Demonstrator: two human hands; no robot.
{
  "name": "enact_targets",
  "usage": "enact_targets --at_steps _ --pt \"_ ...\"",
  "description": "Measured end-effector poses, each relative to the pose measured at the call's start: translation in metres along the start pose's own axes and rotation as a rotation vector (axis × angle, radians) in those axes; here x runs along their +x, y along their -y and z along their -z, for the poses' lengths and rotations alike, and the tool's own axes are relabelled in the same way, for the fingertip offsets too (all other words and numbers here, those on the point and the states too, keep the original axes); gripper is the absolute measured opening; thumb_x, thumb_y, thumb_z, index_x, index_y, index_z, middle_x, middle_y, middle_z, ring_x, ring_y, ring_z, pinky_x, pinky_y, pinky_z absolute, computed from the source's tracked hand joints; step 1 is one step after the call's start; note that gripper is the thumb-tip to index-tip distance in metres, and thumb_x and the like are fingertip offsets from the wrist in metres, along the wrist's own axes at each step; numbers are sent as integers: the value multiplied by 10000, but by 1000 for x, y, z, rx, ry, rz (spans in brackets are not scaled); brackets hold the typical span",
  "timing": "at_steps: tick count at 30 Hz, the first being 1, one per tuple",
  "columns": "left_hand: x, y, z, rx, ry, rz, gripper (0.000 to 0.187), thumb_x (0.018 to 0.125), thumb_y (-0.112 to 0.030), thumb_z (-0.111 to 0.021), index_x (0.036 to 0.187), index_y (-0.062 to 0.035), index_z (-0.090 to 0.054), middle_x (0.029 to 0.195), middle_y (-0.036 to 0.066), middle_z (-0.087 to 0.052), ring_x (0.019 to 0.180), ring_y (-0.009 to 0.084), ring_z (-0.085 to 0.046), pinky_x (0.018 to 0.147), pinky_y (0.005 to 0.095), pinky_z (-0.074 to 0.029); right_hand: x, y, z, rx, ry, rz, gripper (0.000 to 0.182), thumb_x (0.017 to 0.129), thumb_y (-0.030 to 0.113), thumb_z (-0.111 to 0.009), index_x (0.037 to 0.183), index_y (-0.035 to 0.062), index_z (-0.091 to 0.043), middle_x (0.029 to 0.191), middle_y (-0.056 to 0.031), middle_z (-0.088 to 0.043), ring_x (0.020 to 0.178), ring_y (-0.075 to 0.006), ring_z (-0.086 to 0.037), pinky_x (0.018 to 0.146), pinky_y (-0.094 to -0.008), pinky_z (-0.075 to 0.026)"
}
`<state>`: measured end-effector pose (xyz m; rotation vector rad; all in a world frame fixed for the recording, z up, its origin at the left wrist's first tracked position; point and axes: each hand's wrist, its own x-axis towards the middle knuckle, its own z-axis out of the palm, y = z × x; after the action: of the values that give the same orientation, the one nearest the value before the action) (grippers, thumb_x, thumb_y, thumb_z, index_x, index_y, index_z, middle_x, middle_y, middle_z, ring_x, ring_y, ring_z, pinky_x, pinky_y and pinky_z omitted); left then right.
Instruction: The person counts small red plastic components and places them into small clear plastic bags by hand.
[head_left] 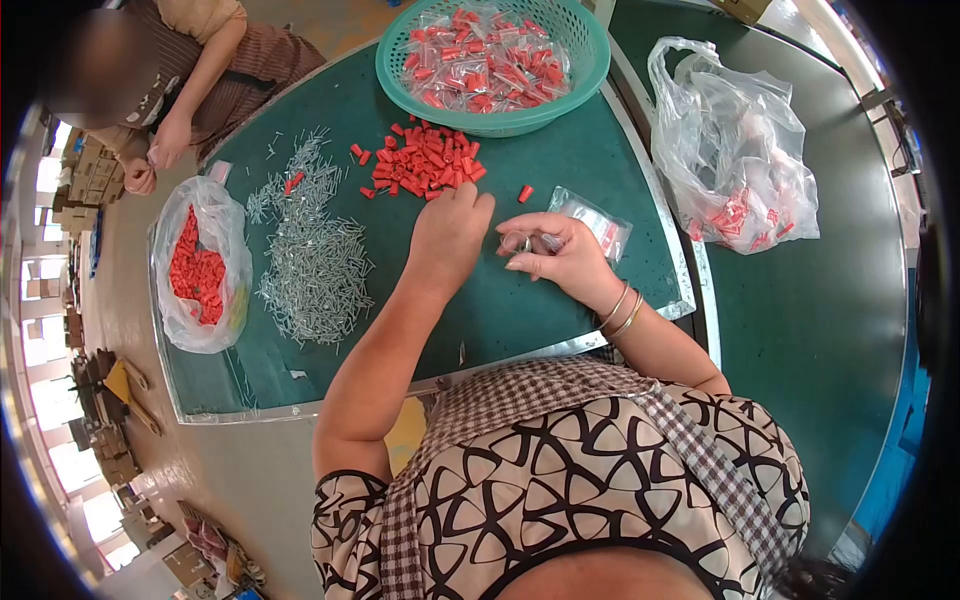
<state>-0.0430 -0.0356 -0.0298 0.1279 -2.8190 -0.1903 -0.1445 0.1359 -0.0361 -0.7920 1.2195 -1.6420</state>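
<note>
My left hand is closed at the lower edge of a pile of red plastic plugs; what its fingertips hold, if anything, is hidden. Just to its right, my right hand curls its fingers round something small, shiny and greyish, too small to identify. A clear plastic bag lies flat beyond that hand. One loose red plug is above it. Left of my left hand a large heap of silver screws covers part of the green table.
A green basket with bagged red plugs stands at the back. An open plastic bag of red pieces sits at the left. On the right surface rests another plastic bag. A co-worker's hands are at the upper left.
</note>
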Motion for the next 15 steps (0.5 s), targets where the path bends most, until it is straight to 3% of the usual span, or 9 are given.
enact_targets --at_steps 3,6,10,13,15 --pt "-4 5 -1 -61 -90 81 104 810 -18 -614 913 -18 -606 848 109 -592 728 248 -631 621 356 -519 -1 3 -1 -28 -12 -9 394 815 -6 -741 1193 26 -634 998 -56 -680 860 -70 -623 631 -190 -493" --pt "-6 -20 31 -841 -260 559 157 792 14 -680 944 -3 -646 838 92 -637 685 177 -623 617 290 -507 -1 3 -1 -49 -44 -25 386 815 16 -751 1184 24 -638 984 -45 -681 854 -67 -620 634 -197 -495" --pt "-14 -45 48 -778 -298 291 200 767 17 -734 952 -26 -670 872 58 -654 674 143 -605 624 269 -491 0 -4 -2 -26 -29 -19 375 816 52 -765 1172 31 -649 956 -24 -682 842 -60 -615 634 -209 -497" --pt "-15 -40 44 -741 -325 226 205 770 -1 -744 960 -32 -673 888 62 -649 690 145 -600 622 262 -483 -1 0 -4 -139 -12 -10 377 820 47 -760 1179 32 -647 954 -25 -682 835 -60 -611 633 -212 -501" --pt "-18 -31 46 -734 -376 334 168 784 4 -722 943 -25 -680 896 70 -646 712 151 -598 625 263 -483 -1 1 -2 -123 -5 -10 390 818 18 -750 1190 23 -635 975 -36 -679 872 -77 -618 656 -215 -508"
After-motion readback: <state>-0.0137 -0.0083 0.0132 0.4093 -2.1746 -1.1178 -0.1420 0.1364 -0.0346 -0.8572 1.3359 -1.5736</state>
